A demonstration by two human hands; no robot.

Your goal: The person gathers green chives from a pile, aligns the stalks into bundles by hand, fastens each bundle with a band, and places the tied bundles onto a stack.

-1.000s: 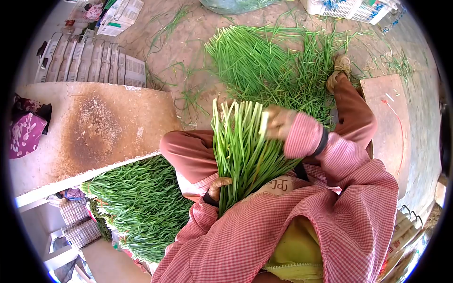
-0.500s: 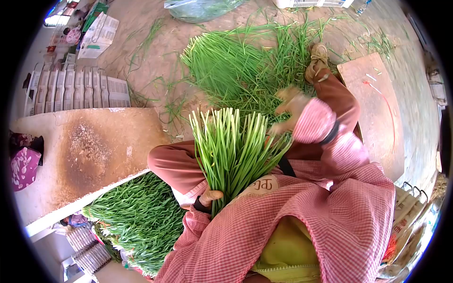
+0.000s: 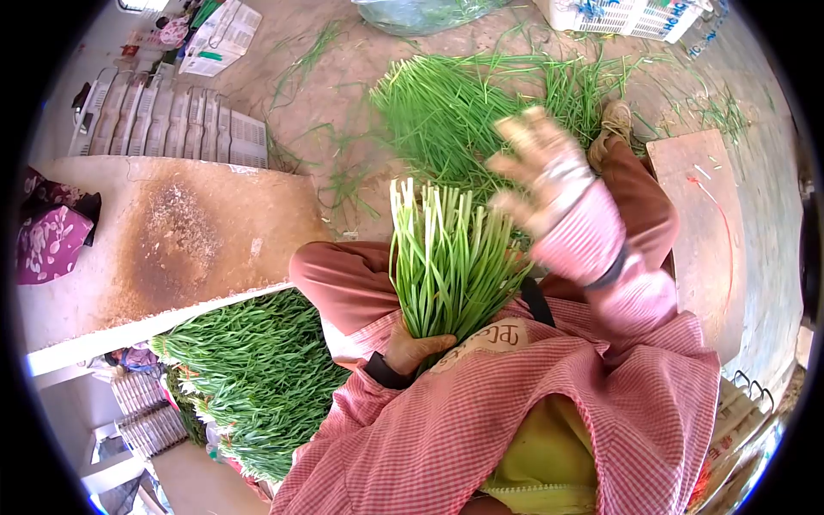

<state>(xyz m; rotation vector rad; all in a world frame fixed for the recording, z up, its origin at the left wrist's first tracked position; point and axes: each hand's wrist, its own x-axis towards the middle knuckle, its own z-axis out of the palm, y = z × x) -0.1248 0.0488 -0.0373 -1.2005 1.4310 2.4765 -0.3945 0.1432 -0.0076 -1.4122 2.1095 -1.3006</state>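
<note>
My left hand is closed around the lower part of a bunch of garlic chives, held upright over my lap with the pale cut ends at the top. My right hand is raised just beyond the bunch's right side, blurred by motion. Its fingers are spread and nothing shows in them. Behind it, a loose pile of chives lies on the floor, partly covered by this hand.
At left stands a stained board, with a heap of bundled greens below it. Stacked crates are at upper left. A plastic bag and a white crate lie at the back. Another board is on the right.
The view has shifted, so most things sit farther right. My right hand has risen nearer the camera with its fingers spread. My left hand still holds the chives.
</note>
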